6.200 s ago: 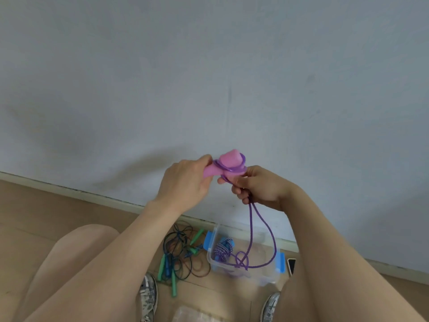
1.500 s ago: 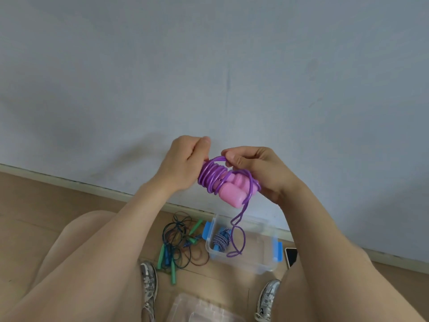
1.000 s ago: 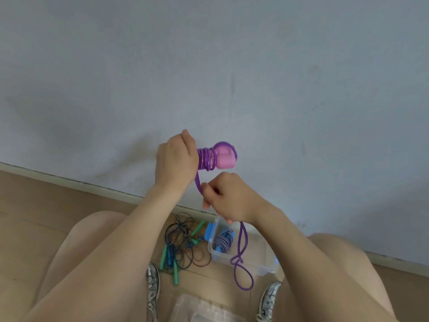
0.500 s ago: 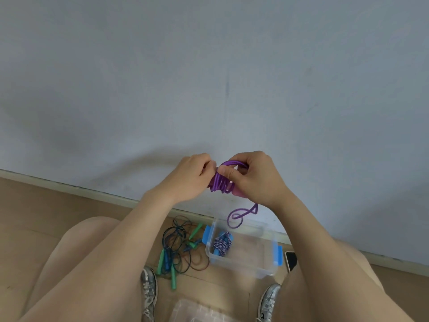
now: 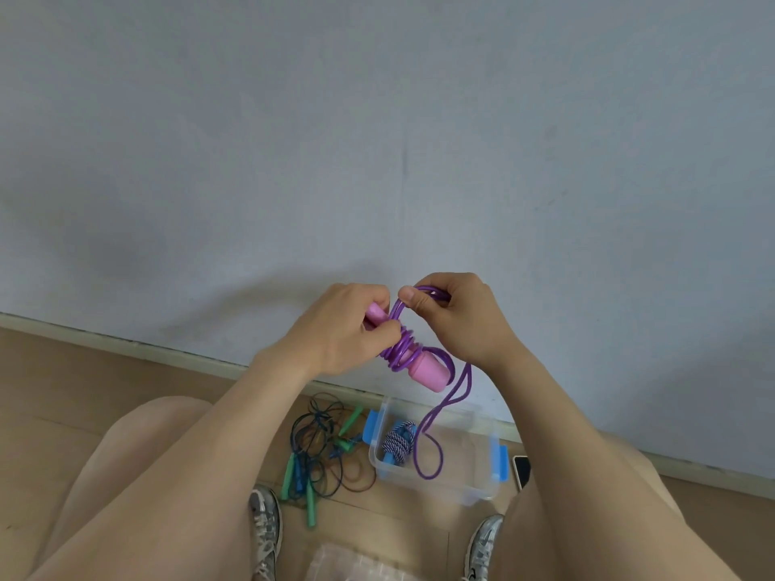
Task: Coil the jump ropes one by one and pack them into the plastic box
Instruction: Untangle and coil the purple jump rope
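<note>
My left hand [image 5: 341, 329] grips the pink handles [image 5: 427, 371] of a purple jump rope [image 5: 403, 350], whose cord is wound in several turns around them. My right hand [image 5: 459, 318] pinches a loop of the purple cord just above the handles. A loose loop of cord [image 5: 436, 434] hangs down from the bundle over the clear plastic box [image 5: 478, 482] with blue clips on the floor. Inside the box lies a coiled blue-and-white braided rope [image 5: 396, 442].
A tangle of dark ropes with green and blue handles [image 5: 323, 454] lies on the wooden floor left of the box. A phone [image 5: 521, 469] lies right of it. The clear lid [image 5: 348, 566] sits between my shoes [image 5: 265, 526]. A grey wall rises behind.
The pink handles have tilted down to the right and show below my hands. My right hand has lifted a cord loop above them, and the hanging loop reaches lower, over the box.
</note>
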Tool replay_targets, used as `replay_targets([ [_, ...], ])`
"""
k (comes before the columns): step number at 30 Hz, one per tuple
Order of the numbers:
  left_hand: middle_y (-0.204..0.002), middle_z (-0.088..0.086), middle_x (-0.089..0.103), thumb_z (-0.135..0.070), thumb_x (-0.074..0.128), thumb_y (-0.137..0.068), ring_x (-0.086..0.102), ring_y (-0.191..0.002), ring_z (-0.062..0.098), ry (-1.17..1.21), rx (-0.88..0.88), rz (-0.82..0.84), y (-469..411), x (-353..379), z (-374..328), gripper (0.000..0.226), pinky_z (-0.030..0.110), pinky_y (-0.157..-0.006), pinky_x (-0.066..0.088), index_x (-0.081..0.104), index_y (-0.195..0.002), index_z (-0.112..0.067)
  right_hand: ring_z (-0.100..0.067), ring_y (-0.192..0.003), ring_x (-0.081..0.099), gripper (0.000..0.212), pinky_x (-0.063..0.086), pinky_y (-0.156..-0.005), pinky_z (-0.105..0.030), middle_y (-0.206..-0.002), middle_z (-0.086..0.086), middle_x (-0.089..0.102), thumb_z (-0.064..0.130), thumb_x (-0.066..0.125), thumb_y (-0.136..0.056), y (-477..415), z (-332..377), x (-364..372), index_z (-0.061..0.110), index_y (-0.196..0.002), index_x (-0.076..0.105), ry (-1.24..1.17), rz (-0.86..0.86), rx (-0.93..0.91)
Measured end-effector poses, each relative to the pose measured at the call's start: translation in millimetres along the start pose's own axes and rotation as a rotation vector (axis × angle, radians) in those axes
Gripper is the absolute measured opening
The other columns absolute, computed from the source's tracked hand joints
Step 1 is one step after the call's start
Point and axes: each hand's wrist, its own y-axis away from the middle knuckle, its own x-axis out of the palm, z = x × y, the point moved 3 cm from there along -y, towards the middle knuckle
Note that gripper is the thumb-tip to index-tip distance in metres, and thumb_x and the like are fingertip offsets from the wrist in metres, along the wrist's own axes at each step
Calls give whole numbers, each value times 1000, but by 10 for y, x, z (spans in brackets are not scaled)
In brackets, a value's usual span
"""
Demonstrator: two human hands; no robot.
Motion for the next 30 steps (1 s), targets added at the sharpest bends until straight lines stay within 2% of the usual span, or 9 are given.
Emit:
replay_targets([
  [3,-55,-7,53,-26,64,-83,43,-53,14,51,-27,84,17,28,3,24,33,-56,38,47,-69,-16,-10,-56,45,29,41,-57,-23,-68,-10,66,43,71,-98,-4,-17,11,21,-80,75,-1,20,23],
  [5,-64,-8,65,-31,69,-80,58,-58,14,73,-55,125,32,43,-12,24,36,-58,49,52,-75,-15,-9,-56,48,28,42,-58,-21,-68,-8,68,42,71,-98,-4,-17,14,21,-80,74,2,13,32],
  [7,-69,-13,68,-37,75,-76,63,-61,7,54,-65,148,51,69,-32,31,32,-60,52,51,-78,-19,-8,-55,48,28,42,-57,-19,-62,-1,65,40,72,-99,-7,-12,6,21,-78,73,4,5,36],
  [10,-78,-7,72,-45,73,-73,70,-74,17,19,-92,178,57,97,3,34,40,-66,57,52,-82,-20,-7,-52,44,28,39,-54,-16,-56,7,57,39,72,-99,1,-2,10,21,-76,73,0,6,21],
  [13,-75,-2,64,-41,67,-77,59,-67,23,0,-115,194,49,123,52,29,41,-63,50,50,-82,-18,-7,-53,44,27,41,-55,-18,-58,5,58,39,72,-99,15,33,11,21,-78,74,-9,-7,-10],
  [19,-70,0,49,-37,49,-89,40,-60,15,34,-40,196,59,133,-15,27,38,-59,34,47,-81,-10,-6,-52,42,31,38,-54,-17,-58,5,54,39,67,-102,29,44,-7,19,-80,75,21,6,-8],
  [24,-66,-2,45,-30,32,-112,42,-60,14,144,-26,2,34,19,-30,44,34,-60,38,48,-75,-12,-1,-56,54,22,45,-60,-16,-58,15,64,38,74,-97,-20,-75,-173,19,-86,79,-63,-4,129],
  [27,-61,-6,42,-23,37,-110,40,-57,11,160,11,-55,19,-13,-54,43,29,-56,35,46,-69,-15,0,-54,55,22,42,-57,-11,-55,18,61,31,76,-97,4,-63,-257,11,-90,81,-206,95,179],
  [30,-57,-5,39,-19,42,-101,38,-57,12,329,31,-96,-2,-10,-91,39,28,-56,32,46,-63,-9,-14,-63,44,28,39,-59,-27,-63,4,52,42,75,-95,26,-59,-230,17,-89,84,-269,234,227],
])
